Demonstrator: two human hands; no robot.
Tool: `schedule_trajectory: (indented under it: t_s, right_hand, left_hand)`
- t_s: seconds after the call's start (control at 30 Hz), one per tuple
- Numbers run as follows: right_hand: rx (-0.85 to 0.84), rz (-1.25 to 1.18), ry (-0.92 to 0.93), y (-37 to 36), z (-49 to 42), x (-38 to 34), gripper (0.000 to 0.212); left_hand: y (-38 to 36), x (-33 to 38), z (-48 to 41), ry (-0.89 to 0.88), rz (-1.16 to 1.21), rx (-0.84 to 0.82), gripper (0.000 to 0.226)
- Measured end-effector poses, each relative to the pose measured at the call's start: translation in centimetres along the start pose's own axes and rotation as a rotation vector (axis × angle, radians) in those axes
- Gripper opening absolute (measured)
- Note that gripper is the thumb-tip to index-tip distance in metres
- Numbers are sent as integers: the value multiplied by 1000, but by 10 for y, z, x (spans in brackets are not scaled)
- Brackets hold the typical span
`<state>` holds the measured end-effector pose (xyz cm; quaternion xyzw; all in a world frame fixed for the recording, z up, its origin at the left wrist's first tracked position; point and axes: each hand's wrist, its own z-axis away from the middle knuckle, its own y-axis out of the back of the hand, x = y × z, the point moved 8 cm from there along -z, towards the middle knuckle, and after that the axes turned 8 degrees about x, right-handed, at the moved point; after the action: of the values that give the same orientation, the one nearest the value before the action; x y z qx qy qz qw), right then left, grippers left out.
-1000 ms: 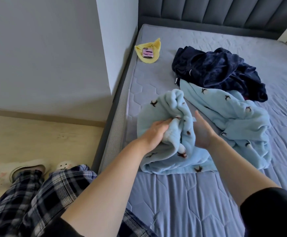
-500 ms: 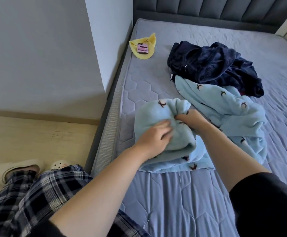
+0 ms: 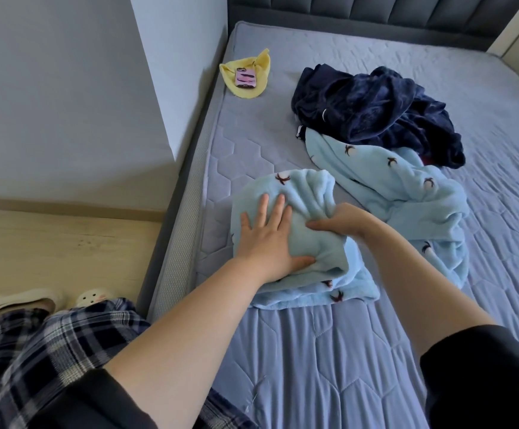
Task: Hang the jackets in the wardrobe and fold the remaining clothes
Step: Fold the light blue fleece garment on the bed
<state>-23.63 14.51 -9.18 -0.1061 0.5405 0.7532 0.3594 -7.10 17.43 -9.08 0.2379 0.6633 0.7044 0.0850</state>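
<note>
I note a bed with a grey-blue quilted mattress [image 3: 329,351] filling the right of the view; its stitching runs in hexagons. A dark padded headboard [image 3: 375,13] stands across the far end. Near the mattress's far left edge lies a yellow cloth [image 3: 259,83], and a phone [image 3: 245,78] in a pink patterned case lies flat on top of it. A grey wall [image 3: 66,103] with a projecting corner stands to the left of the bed. Below it a beige skirting strip [image 3: 66,205] meets a pale wood floor [image 3: 60,243]. Low left: plaid trousers [image 3: 44,360] and two white clogs [image 3: 16,301] on the floor beside the bed frame.
</note>
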Motion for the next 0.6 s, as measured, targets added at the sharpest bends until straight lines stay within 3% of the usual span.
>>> schedule_trajectory:
  t_s: [0.07,0.17,0.23,0.33,0.47,0.6]
  right_hand:
    - [81,-39,-76,4,-7,22,42]
    - [65,-32,-156,-3,-15,47,39]
    - [52,21,-166,-7,-20,57,37]
    - [54,7,-170,-12,-25,67,33]
    - [53,-72,-197,-11,-29,83,31]
    - [-25,-82,-252,-14,-31,92,84]
  left_hand:
    - [8,4,-3,-49,102,25,98]
    - [33,1,-6,-95,326,226,65]
    - [30,-3,-5,-45,277,249,68]
    - [13,6,-5,-20,117,159,84]
    - [5,37,-7,-182,-140,180,90]
    - [-3,41,-13,-202,-215,95,87]
